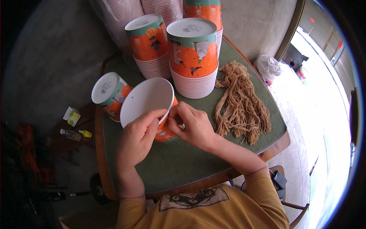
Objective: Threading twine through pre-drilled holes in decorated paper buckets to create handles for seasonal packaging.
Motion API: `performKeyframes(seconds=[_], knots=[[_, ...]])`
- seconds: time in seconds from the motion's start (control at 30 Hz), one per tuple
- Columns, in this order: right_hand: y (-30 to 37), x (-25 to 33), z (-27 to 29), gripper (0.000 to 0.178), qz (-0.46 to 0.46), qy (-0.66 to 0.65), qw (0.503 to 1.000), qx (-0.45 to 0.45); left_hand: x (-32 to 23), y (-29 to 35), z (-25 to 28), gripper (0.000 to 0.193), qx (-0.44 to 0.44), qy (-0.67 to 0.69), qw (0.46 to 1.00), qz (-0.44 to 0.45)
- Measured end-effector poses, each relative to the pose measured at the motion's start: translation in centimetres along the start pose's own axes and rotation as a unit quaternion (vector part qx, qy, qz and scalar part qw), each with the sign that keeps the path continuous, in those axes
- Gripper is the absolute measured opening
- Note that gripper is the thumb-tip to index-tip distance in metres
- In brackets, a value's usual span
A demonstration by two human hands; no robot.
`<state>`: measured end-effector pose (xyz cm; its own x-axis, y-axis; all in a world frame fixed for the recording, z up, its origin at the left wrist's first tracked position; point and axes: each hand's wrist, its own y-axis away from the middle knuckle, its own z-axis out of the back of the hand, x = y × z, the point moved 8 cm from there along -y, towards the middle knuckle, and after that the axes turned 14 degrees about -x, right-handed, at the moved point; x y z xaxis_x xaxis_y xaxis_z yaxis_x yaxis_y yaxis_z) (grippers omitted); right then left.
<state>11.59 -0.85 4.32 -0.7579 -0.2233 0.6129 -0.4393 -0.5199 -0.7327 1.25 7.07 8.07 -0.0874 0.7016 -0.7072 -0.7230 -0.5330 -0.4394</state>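
A large paper bucket (146, 99), white inside and orange outside, is tilted with its open mouth toward me. One small dark hole shows in its inner wall. My left hand (133, 141) grips the near right part of the rim, thumb and fingers pressed together there. Just outside that rim, my right hand (194, 126) is closed in a pinch against the orange wall. Whatever lies between its fingertips is too small and hidden to name. To the right of my right hand lies a loose bundle of tan cord (244, 105).
Stacks of upside-down orange buckets (193, 53) (150, 42) stand at the table's far side, beside wrapped cups (122, 19). Another overturned bucket (106, 89) sits at left. A green cloth (167, 171) covers the wood-edged table. Small bottles (70, 134) are beyond its left edge.
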Motion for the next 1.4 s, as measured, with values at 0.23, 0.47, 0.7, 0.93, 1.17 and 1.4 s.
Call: performKeyframes(seconds=[0.23, 0.47, 0.7, 0.93, 1.17, 1.4], knots=[[0.7, -1.0, -0.8, 0.021, -0.002, -0.021, 1.000, 0.012, 1.5, -0.1, -0.6, 0.024, 0.028, -0.005, 0.999, 0.020], [1.6, -3.2, -1.1, 0.021, -0.050, -0.055, 0.997, 0.001, 4.9, -0.3, -3.4, 0.015, 0.083, 0.115, 0.982, 0.124], [1.5, -4.6, -1.2, 0.021, -0.100, -0.094, 0.990, 0.024, 4.7, -0.7, -4.2, 0.009, 0.053, 0.011, 0.993, 0.107], [1.6, -5.2, -1.5, 0.021, -0.160, -0.138, 0.976, 0.060, 5.1, -0.7, -4.6, 0.013, 0.054, 0.004, 0.995, 0.080], [2.2, -6.3, -2.1, 0.021, -0.192, -0.178, 0.962, 0.083, 5.2, -0.5, -4.8, 0.013, 0.073, -0.042, 0.992, 0.095], [2.0, -6.0, -2.0, 0.020, -0.177, -0.181, 0.964, 0.085, 5.5, -0.4, -5.0, 0.011, 0.068, 0.079, 0.989, 0.100]])
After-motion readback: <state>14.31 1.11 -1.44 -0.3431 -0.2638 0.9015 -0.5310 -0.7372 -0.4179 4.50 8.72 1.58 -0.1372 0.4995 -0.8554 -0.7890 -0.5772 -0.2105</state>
